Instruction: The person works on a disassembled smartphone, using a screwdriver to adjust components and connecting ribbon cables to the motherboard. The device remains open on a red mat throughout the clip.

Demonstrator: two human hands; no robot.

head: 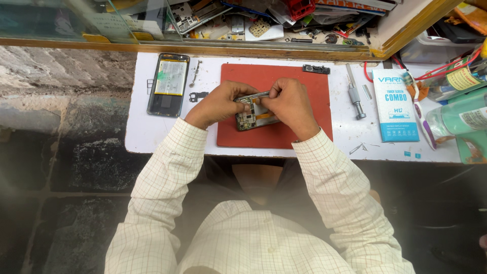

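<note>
Both hands — left hand [219,103], right hand [287,105] — pinch the opened phone [252,114] between them; a slip could likely tear its orange ribbon cable [265,115] or scatter the loose parts beside them.

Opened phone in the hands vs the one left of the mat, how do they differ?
The phone frame is held by the left hand and right hand over the red mat; the other opened phone lies untouched on the white table. The held one shows bare circuit board and an orange flex strip; the other still carries its battery. The held one lies crosswise, the other upright. Both have their backs off.
</note>
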